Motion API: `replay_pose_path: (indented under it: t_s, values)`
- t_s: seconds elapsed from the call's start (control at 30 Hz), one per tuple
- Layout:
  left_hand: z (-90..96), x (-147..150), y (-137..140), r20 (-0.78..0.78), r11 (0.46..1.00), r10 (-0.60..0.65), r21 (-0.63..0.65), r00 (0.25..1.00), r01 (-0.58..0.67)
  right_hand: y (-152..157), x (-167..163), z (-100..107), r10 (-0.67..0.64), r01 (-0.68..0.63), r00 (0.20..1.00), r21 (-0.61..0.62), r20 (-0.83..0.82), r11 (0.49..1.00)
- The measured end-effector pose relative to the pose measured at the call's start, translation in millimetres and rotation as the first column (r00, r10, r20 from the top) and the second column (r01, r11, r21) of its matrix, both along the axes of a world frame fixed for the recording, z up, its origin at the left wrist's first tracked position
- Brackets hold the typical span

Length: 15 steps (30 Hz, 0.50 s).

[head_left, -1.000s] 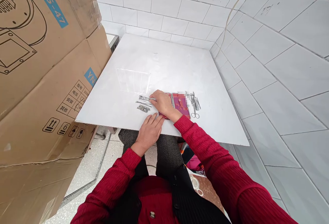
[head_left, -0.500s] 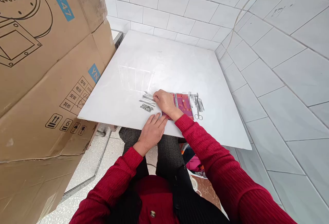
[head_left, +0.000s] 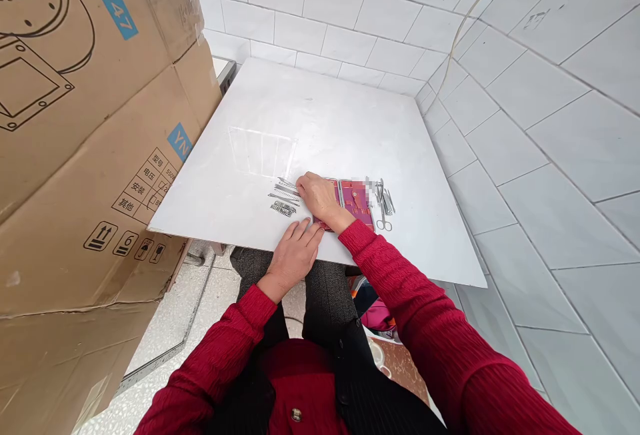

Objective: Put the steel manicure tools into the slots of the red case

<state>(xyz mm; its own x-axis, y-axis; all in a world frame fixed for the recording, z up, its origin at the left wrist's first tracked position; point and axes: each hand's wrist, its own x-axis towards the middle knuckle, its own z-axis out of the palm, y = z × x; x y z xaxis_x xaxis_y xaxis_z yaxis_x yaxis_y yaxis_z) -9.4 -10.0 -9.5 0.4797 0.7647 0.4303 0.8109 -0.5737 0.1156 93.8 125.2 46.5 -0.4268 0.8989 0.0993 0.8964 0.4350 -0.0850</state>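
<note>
The case, red and purple with elastic-style loops inside, is lying open and flat on the white worktop, near the edge closest to the person. A pixelated patch is covering its far right corner.

The right hand is reaching across the left panel of the case, partly hiding it. Its fingers are bending inward, with their tips beside the slim metal tools lying left of the case. Whether this grip is closing on a tool cannot be told, as the hand is masking the contact.

The left hand is lying palm down over the near edge of the worktop. Its grip is open, the fingers extending toward the near left corner of the case.

A small patterned item, too small to identify, is lying on the near side of the slim tools. Right of the case, the scissors are lying with their finger rings pointing toward the person; thin metal implements are lying just beside the blades.

A cardboard box is standing left of the worktop.
</note>
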Motion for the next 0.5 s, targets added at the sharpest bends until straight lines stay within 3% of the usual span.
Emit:
replay_pose_path:
  t_s: [0.33, 0.5]
  values:
    - [1.1, 0.0, -0.2, 0.006, 1.000, -0.001, 0.018, 1.000, 0.001, -14.6, -4.3, 13.5, 0.122, -0.132, 0.980, -0.053, -0.154, 0.990]
    - [-0.4, 0.0, -0.3, 0.013, 1.000, 0.004, 0.012, 1.000, -0.004, -18.4, -11.2, 21.8, 0.196, -0.210, 0.972, -0.105, -0.133, 0.972]
